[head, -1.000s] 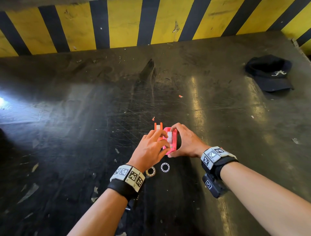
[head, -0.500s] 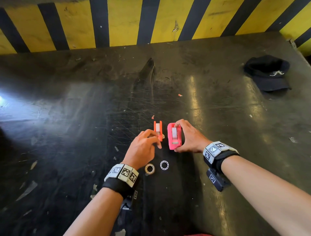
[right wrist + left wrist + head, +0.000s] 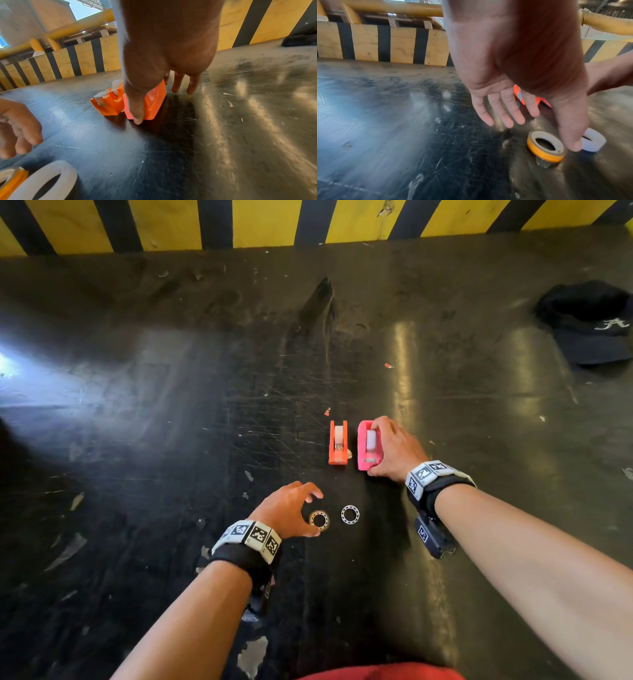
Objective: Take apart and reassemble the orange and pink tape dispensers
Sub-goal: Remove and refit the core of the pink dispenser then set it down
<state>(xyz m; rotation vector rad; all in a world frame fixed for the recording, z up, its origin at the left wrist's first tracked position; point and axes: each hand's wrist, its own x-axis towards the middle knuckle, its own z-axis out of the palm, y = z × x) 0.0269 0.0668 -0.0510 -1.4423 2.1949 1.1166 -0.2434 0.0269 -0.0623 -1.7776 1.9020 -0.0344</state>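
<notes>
The orange tape dispenser (image 3: 338, 442) stands on the dark table (image 3: 171, 440) with a white roll in it. Just to its right stands the pink dispenser (image 3: 362, 446), also on the table. My right hand (image 3: 376, 449) grips it, thumb (image 3: 137, 108) at the near end and a finger on the far top. Closer to me lie a yellow tape roll (image 3: 319, 519) and a white roll (image 3: 350, 514), both flat. My left hand (image 3: 310, 510) hovers over the yellow roll (image 3: 545, 146) with fingers (image 3: 513, 115) spread and relaxed, holding nothing.
A black cap (image 3: 592, 323) lies at the far right of the table. A yellow and black striped wall (image 3: 260, 220) closes off the far edge. Small scraps and scuffs dot the scratched surface.
My left hand let go of the orange dispenser and drew back toward me, over the yellow roll. The right hand has stood the pink dispenser on the table beside the orange one.
</notes>
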